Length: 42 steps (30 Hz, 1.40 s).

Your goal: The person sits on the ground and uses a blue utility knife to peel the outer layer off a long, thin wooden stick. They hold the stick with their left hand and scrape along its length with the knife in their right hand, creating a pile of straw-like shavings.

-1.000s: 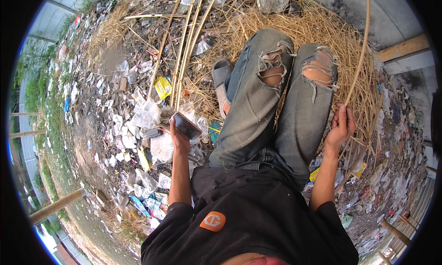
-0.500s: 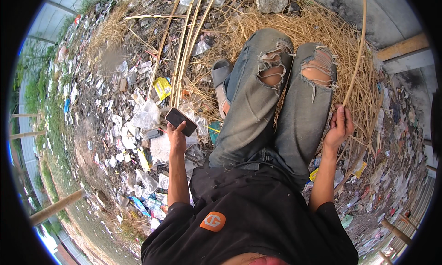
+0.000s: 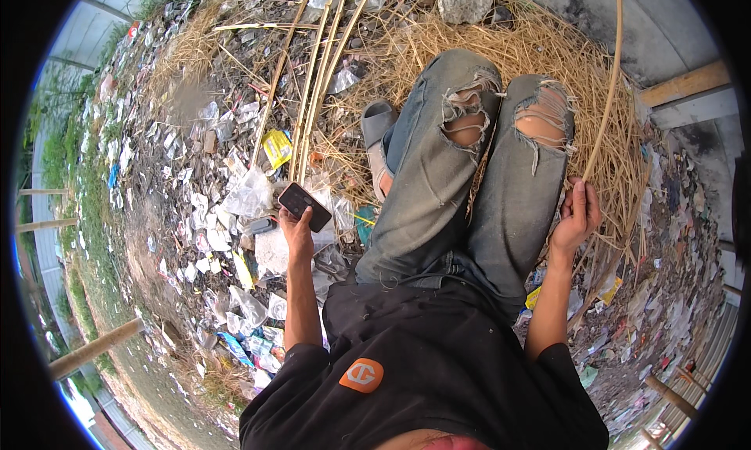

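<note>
Left hand [image 3: 296, 232] grips a black phone [image 3: 305, 207]; right hand [image 3: 575, 215] holds a cane [image 3: 606, 82].

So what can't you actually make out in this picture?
- Head view: the screen of the dark phone in the left hand is too small and glary to read.
- The thin cane in the right hand runs off the top edge.
- One foot in a grey sandal shows; the other is hidden behind the torn jeans.
- The litter's labels are too small.

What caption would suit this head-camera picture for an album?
Seated on straw amid litter, left hand holds a dark phone; right hand grips a thin cane.
</note>
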### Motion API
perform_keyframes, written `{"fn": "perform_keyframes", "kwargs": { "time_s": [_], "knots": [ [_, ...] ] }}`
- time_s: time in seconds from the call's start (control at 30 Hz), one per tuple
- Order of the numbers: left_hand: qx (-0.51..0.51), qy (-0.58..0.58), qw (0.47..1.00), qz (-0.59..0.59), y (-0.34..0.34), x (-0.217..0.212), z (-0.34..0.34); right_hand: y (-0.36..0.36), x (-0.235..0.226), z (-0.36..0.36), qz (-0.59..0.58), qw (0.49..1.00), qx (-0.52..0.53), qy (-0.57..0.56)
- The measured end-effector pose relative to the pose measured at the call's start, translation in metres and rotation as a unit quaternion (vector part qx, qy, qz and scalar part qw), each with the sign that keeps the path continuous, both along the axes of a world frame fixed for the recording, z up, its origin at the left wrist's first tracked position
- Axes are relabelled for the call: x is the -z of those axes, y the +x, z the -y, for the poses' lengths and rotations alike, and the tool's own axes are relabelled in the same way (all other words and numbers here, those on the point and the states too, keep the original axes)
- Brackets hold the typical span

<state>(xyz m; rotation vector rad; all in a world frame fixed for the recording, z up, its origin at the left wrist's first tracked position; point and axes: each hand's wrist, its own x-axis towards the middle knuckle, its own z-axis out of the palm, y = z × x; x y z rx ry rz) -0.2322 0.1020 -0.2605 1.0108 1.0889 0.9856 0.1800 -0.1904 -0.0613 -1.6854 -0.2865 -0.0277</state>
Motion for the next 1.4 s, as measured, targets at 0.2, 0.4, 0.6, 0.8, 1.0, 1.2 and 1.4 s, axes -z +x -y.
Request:
{"fn": "perform_keyframes", "kwargs": {
  "time_s": [0.2,0.4,0.6,0.8,1.0,1.2,1.4],
  "knots": [
    [-0.038,-0.023,0.996,-0.073,0.012,-0.024,0.002,0.002,0.003,0.002,0.013,1.0,-0.004,-0.015],
    [-0.05,-0.004,0.981,-0.188,-0.028,-0.012,-0.006,0.004,0.004,0.004,0.017,1.0,-0.008,-0.009],
    [-0.176,0.034,0.93,-0.32,-0.163,0.056,-0.019,0.008,0.003,0.005,-0.002,1.0,-0.005,0.0],
    [-0.181,0.033,0.878,-0.442,-0.219,0.078,0.013,0.008,0.006,0.006,-0.005,1.0,0.0,-0.006],
    [-0.194,0.033,0.835,-0.513,-0.185,0.08,0.01,0.001,-0.01,0.004,0.016,1.0,0.017,-0.009],
    [-0.225,-0.096,0.768,-0.592,-0.181,0.104,0.005,0.016,-0.024,-0.001,0.045,0.999,0.006,0.005],
    [-0.224,-0.055,0.729,-0.645,-0.166,0.103,0.014,0.047,-0.064,-0.003,0.103,0.994,-0.01,-0.04]
  ]
}}
